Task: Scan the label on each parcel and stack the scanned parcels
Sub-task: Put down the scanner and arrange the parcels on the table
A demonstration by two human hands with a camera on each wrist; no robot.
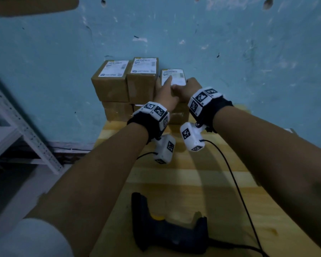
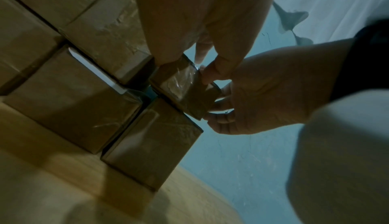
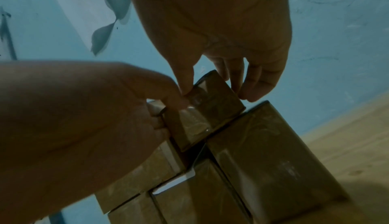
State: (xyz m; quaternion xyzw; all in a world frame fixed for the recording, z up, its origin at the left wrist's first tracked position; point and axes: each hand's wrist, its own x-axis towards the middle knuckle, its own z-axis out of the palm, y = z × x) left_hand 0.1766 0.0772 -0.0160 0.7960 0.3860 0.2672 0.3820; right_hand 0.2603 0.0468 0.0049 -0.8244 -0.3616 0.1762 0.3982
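Parcel (image 1: pixel 173 78), a small brown taped cardboard box with a white label, is gripped by both hands' curled fingers (image 3: pixel 250 92) atop the stack (image 1: pixel 119 93).

Both bare forearms reach forward, each wrist wearing a black strap with a white marker block. The left hand (image 1: pixel 165 93) lies with fingers stretched forward, its thumb pressed to the near side of the parcel (image 1: pixel 174 78). The right hand (image 1: pixel 190 88) grips the same parcel, thumb and curled fingers on opposite sides.
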